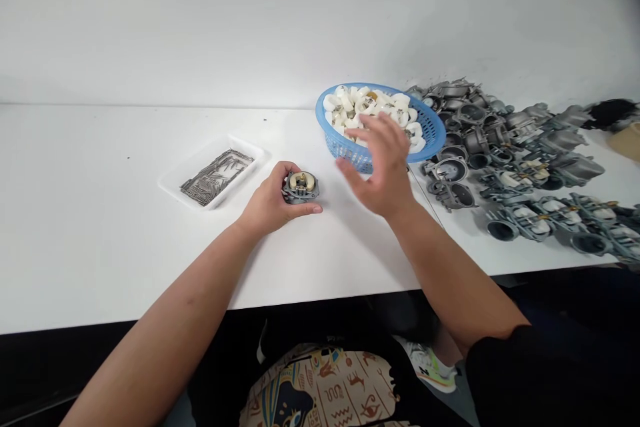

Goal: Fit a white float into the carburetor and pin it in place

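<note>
Surveying the white surface, we see a blue basket just beyond our right hand, its fingers spread around nothing; to their left, our left hand curls its fingers around a grey metal carburetor body over the surface, its cream U-shaped float facing up.

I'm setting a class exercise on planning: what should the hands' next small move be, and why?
Probably bring the right hand to the metal part to check the cream piece: the left hand grips that part, the piece already sits in it, and the right hand looks empty.
</note>
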`<action>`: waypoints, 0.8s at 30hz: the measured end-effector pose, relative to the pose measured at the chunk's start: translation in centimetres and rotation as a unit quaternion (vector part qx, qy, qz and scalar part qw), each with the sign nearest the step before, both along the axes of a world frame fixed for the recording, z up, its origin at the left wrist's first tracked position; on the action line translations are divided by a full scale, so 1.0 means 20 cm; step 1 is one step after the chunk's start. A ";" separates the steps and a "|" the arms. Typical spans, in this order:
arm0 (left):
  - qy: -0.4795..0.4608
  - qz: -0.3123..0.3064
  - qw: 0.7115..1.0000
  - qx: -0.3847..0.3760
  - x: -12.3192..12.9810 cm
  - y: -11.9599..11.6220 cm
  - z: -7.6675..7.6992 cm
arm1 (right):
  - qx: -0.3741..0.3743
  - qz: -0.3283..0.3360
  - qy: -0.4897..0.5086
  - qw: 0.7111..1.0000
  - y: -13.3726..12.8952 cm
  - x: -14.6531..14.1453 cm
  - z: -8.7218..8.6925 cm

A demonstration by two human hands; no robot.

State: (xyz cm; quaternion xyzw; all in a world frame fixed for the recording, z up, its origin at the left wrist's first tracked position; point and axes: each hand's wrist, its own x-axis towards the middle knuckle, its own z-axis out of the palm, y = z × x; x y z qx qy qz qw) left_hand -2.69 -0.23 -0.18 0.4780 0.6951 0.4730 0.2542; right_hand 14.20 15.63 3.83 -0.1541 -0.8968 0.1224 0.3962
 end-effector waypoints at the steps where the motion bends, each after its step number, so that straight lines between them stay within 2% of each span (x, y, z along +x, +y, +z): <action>1: 0.004 -0.005 1.000 0.003 0.00 0.00 0.00 | 0.005 0.062 -0.032 0.998 -0.04 -0.01 0.00; 3: 0.011 -0.016 1.000 0.007 -0.01 0.00 0.00 | 0.006 0.164 -0.099 0.981 -0.09 -0.03 -0.01; 5: 0.012 -0.027 1.000 0.003 -0.01 -0.01 -0.01 | -0.009 0.214 -0.136 0.967 -0.12 -0.04 -0.04; 10: 0.034 -0.026 0.999 0.016 -0.03 -0.02 -0.01 | -0.053 0.205 -0.129 0.969 -0.09 -0.05 -0.09; 13: 0.082 -0.002 0.996 0.018 -0.05 -0.03 0.03 | -0.055 0.196 -0.126 0.971 -0.08 -0.05 -0.10; 15: 0.117 0.050 0.991 0.031 -0.07 -0.05 0.09 | -0.056 0.197 -0.128 0.970 -0.08 -0.05 -0.10; 17: 0.154 0.146 0.975 0.064 -0.11 -0.08 0.14 | -0.065 0.193 -0.133 0.970 -0.09 -0.05 -0.09; 20: 0.210 0.312 0.922 0.093 -0.24 -0.15 0.18 | -0.087 0.180 -0.127 0.971 -0.10 -0.04 -0.09; 22: 0.219 0.372 0.900 0.054 -0.34 -0.20 0.18 | -0.097 0.175 -0.123 0.972 -0.10 -0.04 -0.08; 24: 0.199 0.372 0.906 -0.023 -0.41 -0.25 0.16 | -0.099 0.176 -0.122 0.972 -0.10 -0.03 -0.08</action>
